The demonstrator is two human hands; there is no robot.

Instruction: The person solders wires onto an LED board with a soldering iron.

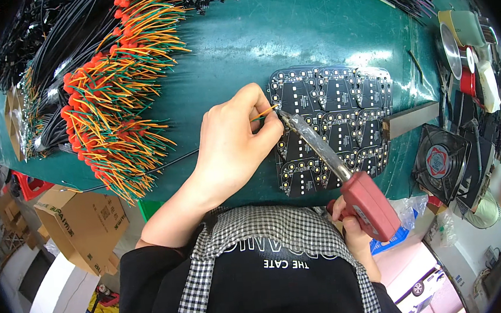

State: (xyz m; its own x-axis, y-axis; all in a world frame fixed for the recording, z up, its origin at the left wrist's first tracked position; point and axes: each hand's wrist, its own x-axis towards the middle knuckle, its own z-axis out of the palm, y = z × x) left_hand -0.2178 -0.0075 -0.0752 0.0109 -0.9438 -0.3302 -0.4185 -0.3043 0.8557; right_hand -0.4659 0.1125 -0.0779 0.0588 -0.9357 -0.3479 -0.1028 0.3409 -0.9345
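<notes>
My left hand (231, 137) is closed in a pinch on a thin wire with an orange end (266, 112). Its black cable (174, 160) trails left from under the hand toward the heap of cables. A black LED circuit board panel (336, 123), with rows of small pale LEDs, lies flat beside my fingertips. My right hand (355, 227) grips the handle of a red soldering gun (370, 205). The gun's long metal barrel (320, 147) slants up and left over the panel. Its tip is close to the wire end at the panel's left edge; whether they touch, I cannot tell.
Many black cables with orange and green stripped ends (122, 102) are heaped on the green tabletop (230, 46) at left. A metal bar (412, 120) adjoins the panel's right edge. Beyond are a black fan (441, 158) and a person (495, 202). A cardboard box (82, 228) stands below left.
</notes>
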